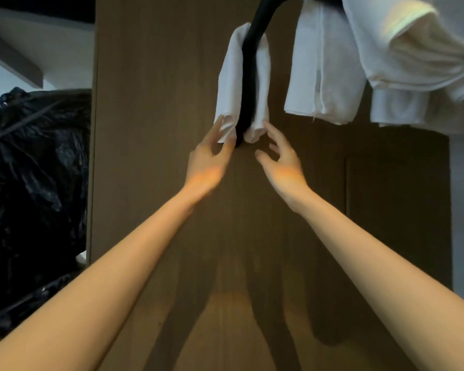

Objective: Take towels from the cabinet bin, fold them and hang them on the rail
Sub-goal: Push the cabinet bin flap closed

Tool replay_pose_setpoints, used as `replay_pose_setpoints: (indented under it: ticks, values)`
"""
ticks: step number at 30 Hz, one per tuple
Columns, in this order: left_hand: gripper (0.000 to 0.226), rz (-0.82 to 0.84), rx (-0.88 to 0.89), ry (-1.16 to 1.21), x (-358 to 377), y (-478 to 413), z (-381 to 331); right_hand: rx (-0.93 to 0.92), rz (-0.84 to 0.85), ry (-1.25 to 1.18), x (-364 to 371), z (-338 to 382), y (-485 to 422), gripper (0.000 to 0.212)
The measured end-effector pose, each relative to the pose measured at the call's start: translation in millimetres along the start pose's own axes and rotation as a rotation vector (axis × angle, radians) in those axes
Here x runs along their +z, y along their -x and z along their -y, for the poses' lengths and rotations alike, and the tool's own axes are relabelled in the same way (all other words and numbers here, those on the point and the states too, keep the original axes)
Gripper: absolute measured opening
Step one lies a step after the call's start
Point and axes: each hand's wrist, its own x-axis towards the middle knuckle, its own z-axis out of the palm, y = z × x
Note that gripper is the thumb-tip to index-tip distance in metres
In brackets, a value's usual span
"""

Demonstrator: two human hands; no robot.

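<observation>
White towel (229,76) draped over black rail (248,89). I see both arms raised; left hand (208,156) and right hand (283,159) flank its ends, relaxed fingertips touching cloth.

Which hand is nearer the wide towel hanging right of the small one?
Right. The right hand is below and left of the wide towel, apart from it; the left hand is farther left, at the left end of the small towel.
</observation>
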Motion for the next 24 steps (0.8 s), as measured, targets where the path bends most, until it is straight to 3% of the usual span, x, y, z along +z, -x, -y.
replay_pose_setpoints:
  ticks: [6,12,24]
  values:
    - [0.053,0.016,0.04,-0.392,-19.8,74.9,-37.2,-0.007,0.138,0.137,-46.1,21.5,72.6,0.052]
    - [0.051,0.103,-0.013,-0.557,-32.8,147.6,-75.8,-0.027,0.255,0.255,-89.8,41.9,143.7,0.049]
    - [0.05,0.204,0.129,-0.831,-42.0,260.8,-113.8,-0.112,0.363,0.601,-146.2,81.2,260.1,0.049]
